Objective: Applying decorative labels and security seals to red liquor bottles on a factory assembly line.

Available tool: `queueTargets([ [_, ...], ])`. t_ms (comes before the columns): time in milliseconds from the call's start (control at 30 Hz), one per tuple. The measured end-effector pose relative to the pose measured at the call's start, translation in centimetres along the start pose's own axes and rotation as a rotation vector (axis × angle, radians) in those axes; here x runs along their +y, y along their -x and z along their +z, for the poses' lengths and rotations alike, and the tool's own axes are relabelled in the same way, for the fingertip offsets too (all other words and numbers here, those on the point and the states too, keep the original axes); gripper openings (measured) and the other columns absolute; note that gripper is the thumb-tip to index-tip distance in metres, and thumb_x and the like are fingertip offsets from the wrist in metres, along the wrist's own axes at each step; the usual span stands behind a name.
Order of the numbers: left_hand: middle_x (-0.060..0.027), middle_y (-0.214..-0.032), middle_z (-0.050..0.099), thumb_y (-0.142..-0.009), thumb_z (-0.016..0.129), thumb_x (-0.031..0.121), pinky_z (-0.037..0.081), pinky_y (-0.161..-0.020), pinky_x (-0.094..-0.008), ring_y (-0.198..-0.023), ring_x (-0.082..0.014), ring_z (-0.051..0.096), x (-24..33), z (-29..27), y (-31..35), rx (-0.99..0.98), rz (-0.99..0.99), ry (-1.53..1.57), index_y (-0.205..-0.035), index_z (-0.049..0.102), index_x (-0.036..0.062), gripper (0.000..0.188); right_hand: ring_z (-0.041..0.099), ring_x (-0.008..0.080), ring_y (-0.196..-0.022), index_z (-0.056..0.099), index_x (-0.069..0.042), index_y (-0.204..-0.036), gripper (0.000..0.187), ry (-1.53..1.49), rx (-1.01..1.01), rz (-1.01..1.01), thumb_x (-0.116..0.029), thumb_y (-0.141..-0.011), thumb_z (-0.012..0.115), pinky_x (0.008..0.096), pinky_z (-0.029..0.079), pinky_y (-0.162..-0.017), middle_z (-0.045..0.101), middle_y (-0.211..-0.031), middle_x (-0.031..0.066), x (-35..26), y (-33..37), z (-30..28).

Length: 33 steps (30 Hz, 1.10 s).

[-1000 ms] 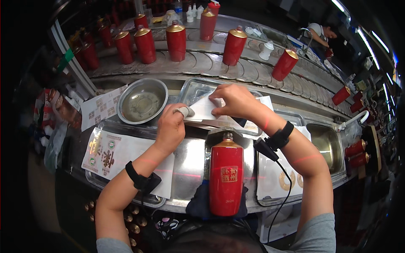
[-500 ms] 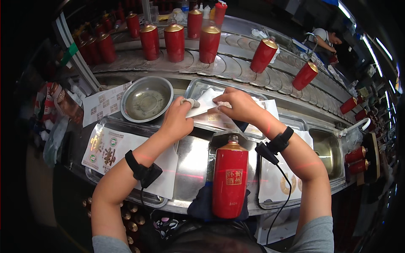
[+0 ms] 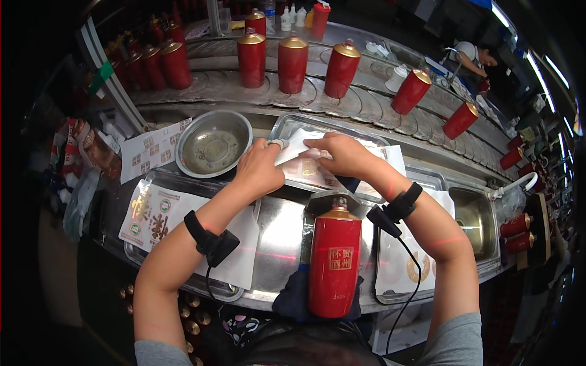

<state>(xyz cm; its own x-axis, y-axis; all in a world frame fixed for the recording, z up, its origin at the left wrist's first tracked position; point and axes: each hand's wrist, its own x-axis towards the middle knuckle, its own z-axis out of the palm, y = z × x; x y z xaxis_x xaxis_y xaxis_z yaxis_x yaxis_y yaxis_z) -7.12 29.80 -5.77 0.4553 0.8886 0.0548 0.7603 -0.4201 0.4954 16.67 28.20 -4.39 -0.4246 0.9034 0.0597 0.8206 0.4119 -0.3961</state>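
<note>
My left hand [image 3: 261, 171] and my right hand [image 3: 337, 154] both pinch a white paper label [image 3: 293, 146] over a shallow steel tray [image 3: 287, 125] that holds more labels. The left fingers, with a taped fingertip, grip the label's left edge; the right hand lies over its right part. A red bottle with a gold shoulder [image 3: 334, 262] lies on its side on a dark cloth [image 3: 290, 299] at the near edge, neck pointing toward my hands. Both wrists wear black bands, and a cable hangs from the right one.
A round steel bowl [image 3: 212, 143] sits left of the tray. Printed label sheets [image 3: 152, 210] lie in trays at left and right. Several red bottles [image 3: 293, 61] stand on a curved conveyor behind. A sink [image 3: 473, 213] is at right. Another person [image 3: 470, 55] works far back.
The bottles on the conveyor have shifted leftward. My hands have stayed on the label over the tray, lifting its left edge slightly.
</note>
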Motion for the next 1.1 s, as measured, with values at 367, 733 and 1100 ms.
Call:
queueTargets([
  [367, -0.026, -0.115, 0.059, -0.075, 0.064, 0.018, 0.048, -0.094, -0.048, -0.111, -0.042, 0.058, -0.2, -0.1, -0.5, -0.002, -0.065, 0.1, -0.108, 0.064, -0.0028, 0.039, 0.065, 0.0395, -0.101, 0.064, -0.006, -0.129, 0.05, -0.078, 0.026, -0.077, -0.012, -0.08, 0.068, 0.0434, 0.051, -0.089, 0.068, -0.109, 0.023, 0.2, -0.1, -0.1],
  [733, -0.0261, -0.104, 0.063, -0.082, 0.056, 0.009, 0.05, -0.085, -0.0539, -0.096, -0.0458, 0.062, 0.1, 1.5, -2.0, 0.222, 0.065, -0.084, -0.1, 0.059, -0.0012, 0.021, 0.065, 0.0359, -0.102, 0.06, -0.008, -0.134, 0.054, -0.13, 0.193, -0.089, -0.007, -0.08, 0.065, 0.042, 0.051, -0.088, 0.068, -0.111, 0.0206, -0.2, 0.9, -1.1],
  [1100, -0.0275, -0.09, 0.068, -0.085, 0.054, 0.004, 0.05, -0.077, -0.0489, -0.088, -0.0453, 0.066, 1.9, -0.3, 0.0, 0.239, 0.189, 0.344, -0.102, 0.055, -0.0015, 0.017, 0.068, 0.0218, -0.096, 0.063, -0.006, -0.129, 0.046, -0.193, 0.431, 0.439, -0.003, -0.083, 0.061, 0.0316, 0.054, -0.083, 0.069, -0.114, 0.0164, 7.9, 10.7, -5.8],
])
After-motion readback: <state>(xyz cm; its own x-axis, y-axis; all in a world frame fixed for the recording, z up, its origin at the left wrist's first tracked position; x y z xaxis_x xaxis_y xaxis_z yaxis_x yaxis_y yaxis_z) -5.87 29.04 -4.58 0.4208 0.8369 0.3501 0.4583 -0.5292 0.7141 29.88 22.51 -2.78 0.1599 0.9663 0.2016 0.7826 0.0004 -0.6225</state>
